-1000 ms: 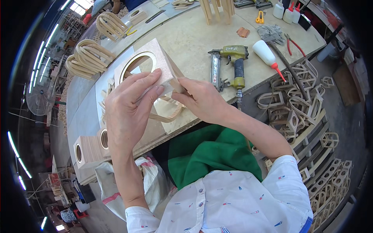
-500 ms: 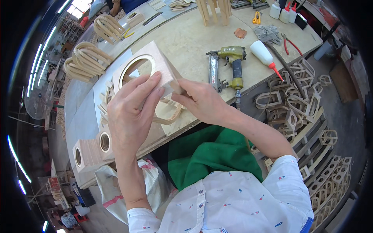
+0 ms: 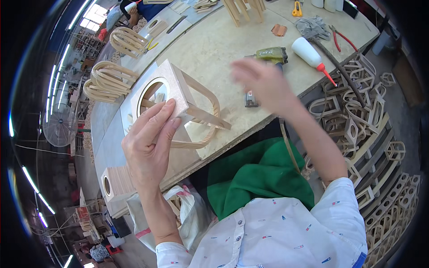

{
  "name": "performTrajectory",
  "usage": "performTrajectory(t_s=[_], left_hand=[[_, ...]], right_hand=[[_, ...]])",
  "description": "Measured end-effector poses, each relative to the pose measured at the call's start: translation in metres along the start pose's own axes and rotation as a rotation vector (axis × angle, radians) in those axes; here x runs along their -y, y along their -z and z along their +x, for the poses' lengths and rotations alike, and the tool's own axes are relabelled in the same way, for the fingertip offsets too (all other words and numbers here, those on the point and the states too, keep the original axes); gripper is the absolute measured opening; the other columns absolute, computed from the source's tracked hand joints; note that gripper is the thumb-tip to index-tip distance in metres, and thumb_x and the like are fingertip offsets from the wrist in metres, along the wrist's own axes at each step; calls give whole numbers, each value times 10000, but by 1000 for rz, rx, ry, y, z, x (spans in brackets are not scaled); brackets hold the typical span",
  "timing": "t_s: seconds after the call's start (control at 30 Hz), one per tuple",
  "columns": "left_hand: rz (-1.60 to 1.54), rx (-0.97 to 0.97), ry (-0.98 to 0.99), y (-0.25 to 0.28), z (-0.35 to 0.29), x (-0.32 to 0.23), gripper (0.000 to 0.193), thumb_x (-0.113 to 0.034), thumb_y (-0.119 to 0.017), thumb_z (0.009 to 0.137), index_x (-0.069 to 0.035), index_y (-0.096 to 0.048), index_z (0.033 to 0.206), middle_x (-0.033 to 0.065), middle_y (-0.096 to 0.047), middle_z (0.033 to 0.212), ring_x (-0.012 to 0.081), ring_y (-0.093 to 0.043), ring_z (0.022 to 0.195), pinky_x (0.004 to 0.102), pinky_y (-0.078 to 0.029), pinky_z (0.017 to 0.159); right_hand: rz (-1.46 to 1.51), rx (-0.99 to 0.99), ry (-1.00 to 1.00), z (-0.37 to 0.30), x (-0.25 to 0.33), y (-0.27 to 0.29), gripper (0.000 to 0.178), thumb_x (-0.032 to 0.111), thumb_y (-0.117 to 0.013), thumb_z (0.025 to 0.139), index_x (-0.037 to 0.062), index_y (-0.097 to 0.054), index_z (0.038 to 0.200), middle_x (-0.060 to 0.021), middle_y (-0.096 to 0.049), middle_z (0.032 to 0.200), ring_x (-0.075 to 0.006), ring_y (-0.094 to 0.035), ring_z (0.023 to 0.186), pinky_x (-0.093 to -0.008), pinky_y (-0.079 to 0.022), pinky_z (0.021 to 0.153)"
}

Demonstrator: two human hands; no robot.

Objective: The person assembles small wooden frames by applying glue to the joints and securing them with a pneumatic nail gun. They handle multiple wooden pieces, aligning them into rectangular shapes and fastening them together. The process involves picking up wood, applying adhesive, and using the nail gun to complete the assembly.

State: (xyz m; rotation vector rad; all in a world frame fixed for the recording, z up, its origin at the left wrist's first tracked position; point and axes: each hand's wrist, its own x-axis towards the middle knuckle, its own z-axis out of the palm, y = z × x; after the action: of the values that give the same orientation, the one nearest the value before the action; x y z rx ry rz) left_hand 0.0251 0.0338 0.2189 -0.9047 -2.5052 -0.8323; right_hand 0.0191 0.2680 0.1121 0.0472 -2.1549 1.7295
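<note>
My left hand (image 3: pixel 149 138) grips a wooden frame (image 3: pixel 178 91) by its pale square panel, thumb and fingers pinching the edge beside a round hole. Bent wooden strips run from the panel toward the right, one of them curved round into a loop. The frame is tilted above the table. My right hand (image 3: pixel 263 87), smeared by motion, is off the frame and over a green and black nail gun (image 3: pixel 271 54). It hides much of the tool's body, and whether it touches the tool cannot be told.
On the table (image 3: pixel 223 49) lie a white glue bottle (image 3: pixel 307 51) with a red tip, red pliers (image 3: pixel 342 38), a grey glove (image 3: pixel 312 27) and a yellow cutter (image 3: pixel 297 9). Bent wooden frames (image 3: pixel 109 80) stand left; stacked holed panels (image 3: pixel 118 181) sit nearer. Wooden frames (image 3: pixel 353 111) pile at the right.
My right hand has let go of the frame and moved right and up to the nail gun. My left hand still holds the frame, now turned so its bent strips show.
</note>
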Motion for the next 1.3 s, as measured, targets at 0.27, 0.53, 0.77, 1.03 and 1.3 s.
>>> performTrajectory(t_s=[0.27, 0.53, 0.77, 1.03, 1.3], left_hand=[[15, 61, -25, 1, -1, -6, 259, 26, -672, 835, 15, -689, 1094, 140, -691, 1055, 153, -659, 901, 267, -541, 755], [1, -29, -87, -3, -4, -1, 246, -90, -707, 810, -60, -703, 1054, 123, -683, 974, 272, -654, 798, 339, -515, 704], [36, -37, -179, -1, 1, 5, 231, -87, -689, 838, -24, -696, 1060, 136, -690, 983, 246, -675, 810, 307, -525, 705], [-4, -71, -177, -4, -4, 12, 169, -156, -648, 854, -53, -693, 981, 117, -658, 857, 318, -634, 758, 402, -505, 670], [-21, -16, -165, 0, 0, 9, 229, -123, -671, 852, -1, -693, 1044, 139, -692, 994, 278, -674, 841, 342, -528, 731]], right_hand=[[-739, 5, -481, 28, -94, 69, 506, 418, -642, 808, -79, -660, 903, -251, -669, 889, -368, -655, 878, -439, -499, 805], [-44, -164, -651, 47, -126, 47, 308, 192, -676, 771, -64, -610, 929, -139, -628, 726, -276, -643, 655, -377, -530, 605], [43, -18, -422, 35, -18, 68, 203, 131, -647, 828, -17, -564, 940, -48, -554, 617, -133, -544, 493, -287, -449, 447], [-411, 354, 91, 22, 195, 70, 325, 240, -642, 876, -38, -595, 1036, -95, -651, 756, -64, -495, 412, -198, -403, 370], [-763, 536, -280, 15, 270, 31, 247, 191, -629, 866, -46, -649, 797, -42, -607, 559, -97, -559, 471, -243, -416, 435]])
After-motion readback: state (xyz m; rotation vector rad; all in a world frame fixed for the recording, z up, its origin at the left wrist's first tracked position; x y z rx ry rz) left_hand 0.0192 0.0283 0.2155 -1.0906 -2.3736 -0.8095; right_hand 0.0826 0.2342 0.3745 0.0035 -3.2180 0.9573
